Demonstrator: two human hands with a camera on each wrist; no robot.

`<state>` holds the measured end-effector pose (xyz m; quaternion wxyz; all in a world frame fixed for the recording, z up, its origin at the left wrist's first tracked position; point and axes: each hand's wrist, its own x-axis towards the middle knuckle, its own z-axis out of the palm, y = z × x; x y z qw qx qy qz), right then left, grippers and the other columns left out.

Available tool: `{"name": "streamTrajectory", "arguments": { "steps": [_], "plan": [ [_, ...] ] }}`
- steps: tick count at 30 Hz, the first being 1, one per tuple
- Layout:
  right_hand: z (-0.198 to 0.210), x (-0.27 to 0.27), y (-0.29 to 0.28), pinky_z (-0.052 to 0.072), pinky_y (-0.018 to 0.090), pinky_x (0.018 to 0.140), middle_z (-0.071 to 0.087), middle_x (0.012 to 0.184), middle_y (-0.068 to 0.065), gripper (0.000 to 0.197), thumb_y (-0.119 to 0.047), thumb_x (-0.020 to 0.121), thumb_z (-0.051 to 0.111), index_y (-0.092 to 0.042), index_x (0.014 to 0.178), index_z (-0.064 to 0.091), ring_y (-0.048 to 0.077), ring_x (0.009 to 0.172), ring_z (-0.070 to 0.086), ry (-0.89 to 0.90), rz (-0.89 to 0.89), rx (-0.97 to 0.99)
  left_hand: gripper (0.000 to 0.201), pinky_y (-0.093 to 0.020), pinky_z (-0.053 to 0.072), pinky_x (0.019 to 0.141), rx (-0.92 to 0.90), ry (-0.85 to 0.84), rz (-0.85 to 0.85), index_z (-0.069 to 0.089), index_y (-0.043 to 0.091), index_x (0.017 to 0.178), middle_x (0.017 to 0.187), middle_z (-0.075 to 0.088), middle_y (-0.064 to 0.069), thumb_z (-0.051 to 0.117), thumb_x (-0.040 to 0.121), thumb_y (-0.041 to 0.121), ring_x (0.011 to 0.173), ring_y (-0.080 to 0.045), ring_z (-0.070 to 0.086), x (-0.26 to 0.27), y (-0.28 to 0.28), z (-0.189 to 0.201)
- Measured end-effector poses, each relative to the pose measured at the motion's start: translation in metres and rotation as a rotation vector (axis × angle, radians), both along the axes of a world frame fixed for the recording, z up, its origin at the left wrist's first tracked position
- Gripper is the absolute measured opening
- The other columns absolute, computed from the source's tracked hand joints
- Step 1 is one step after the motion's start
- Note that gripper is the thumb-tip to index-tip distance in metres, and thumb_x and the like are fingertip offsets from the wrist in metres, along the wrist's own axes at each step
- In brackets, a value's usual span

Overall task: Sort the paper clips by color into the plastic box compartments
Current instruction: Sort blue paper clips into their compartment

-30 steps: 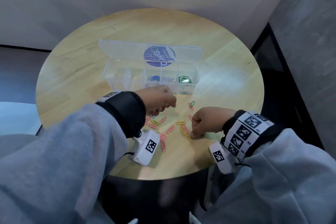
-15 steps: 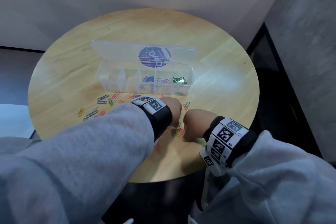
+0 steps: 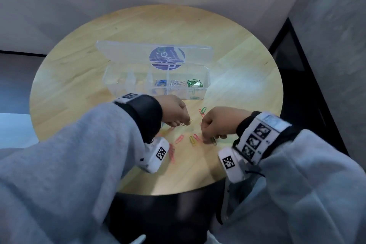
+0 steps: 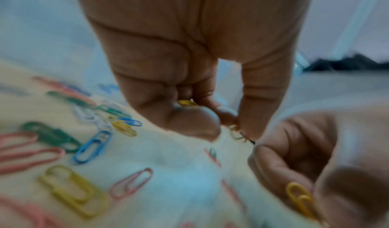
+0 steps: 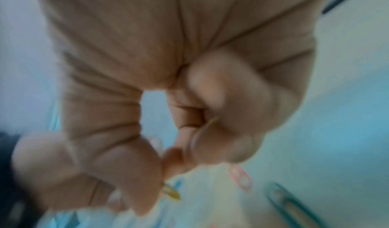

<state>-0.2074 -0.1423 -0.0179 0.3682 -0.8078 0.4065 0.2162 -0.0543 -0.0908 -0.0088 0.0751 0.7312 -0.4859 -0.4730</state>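
Both hands are gathering yellow clips: left hand (image 3: 174, 111) pinching a yellow paper clip (image 3: 187, 122), right hand (image 3: 215, 123) curling around another (partly hidden) low-centre on the desk (image 3: 79, 77). Next, I judge, carrying them to the plastic box (image 3: 158, 83).

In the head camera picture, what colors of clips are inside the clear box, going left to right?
In the plastic box: blue clips → white clips → green clips. The compartments further left look empty, though they are hard to see.
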Motion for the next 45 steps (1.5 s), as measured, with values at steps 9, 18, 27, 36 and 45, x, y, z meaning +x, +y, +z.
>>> {"name": "streamTrajectory", "arguments": {
  "steps": [9, 18, 27, 36, 45],
  "plan": [
    [0.002, -0.008, -0.015, 0.047, 0.016, 0.043, 0.057, 0.053, 0.004, 0.027, 0.017, 0.085, 0.045, -0.007, 0.078, 0.055, 0.01, 0.044, 0.054, -0.58, -0.576, 0.662, 0.031, -0.012, 0.045, 0.042, -0.06, 0.633, 0.519, 0.039, 0.01, 0.063, 0.07, 0.051, -0.009, 0.04, 0.09, -0.006, 0.047, -0.009, 0.053, 0.029, 0.016, 0.014],
    [-0.002, -0.004, -0.008, 0.053, 0.019, 0.051, 0.053, 0.069, 0.009, 0.029, 0.009, 0.086, 0.031, -0.004, 0.072, 0.053, 0.018, 0.061, 0.055, -0.511, -0.557, 0.751, 0.037, -0.014, 0.039, 0.038, 0.003, 0.504, 0.471, 0.056, 0.014, 0.093, 0.067, 0.049, -0.007, 0.029, 0.085, -0.01, 0.046, -0.011, 0.046, 0.038, 0.025, 0.018],
    [-0.004, 0.008, 0.003, 0.037, 0.02, 0.05, 0.05, 0.048, -0.012, 0.027, -0.033, 0.075, 0.074, -0.022, 0.062, 0.054, 0.006, 0.044, 0.043, -0.06, -0.037, 0.037, 0.012, -0.02, 0.035, 0.057, -0.003, -0.478, -0.218, 0.066, 0.022, 0.09, 0.078, 0.055, 0.006, 0.055, 0.084, 0.021, 0.072, -0.013, 0.049, 0.028, 0.028, 0.012],
    [-0.011, 0.026, 0.012, 0.041, 0.024, 0.06, 0.052, 0.074, -0.009, 0.023, -0.031, 0.072, 0.076, -0.021, 0.082, 0.058, 0.014, 0.073, 0.053, 0.039, 0.134, -0.167, 0.025, -0.021, 0.029, 0.048, 0.056, -0.577, -0.379, 0.049, 0.024, 0.069, 0.072, 0.054, 0.007, 0.071, 0.078, 0.026, 0.077, -0.016, 0.053, 0.027, 0.023, -0.013],
    [-0.023, 0.041, 0.016, 0.045, 0.024, 0.057, 0.058, 0.071, 0.004, 0.007, -0.009, 0.066, 0.061, -0.016, 0.07, 0.062, 0.022, 0.066, 0.056, 0.146, 0.213, -0.253, 0.026, -0.023, 0.039, 0.063, 0.055, -0.484, -0.312, 0.052, 0.021, 0.063, 0.062, 0.054, 0.008, 0.072, 0.079, 0.027, 0.068, -0.014, 0.052, 0.031, 0.027, -0.018]
  ]
}}
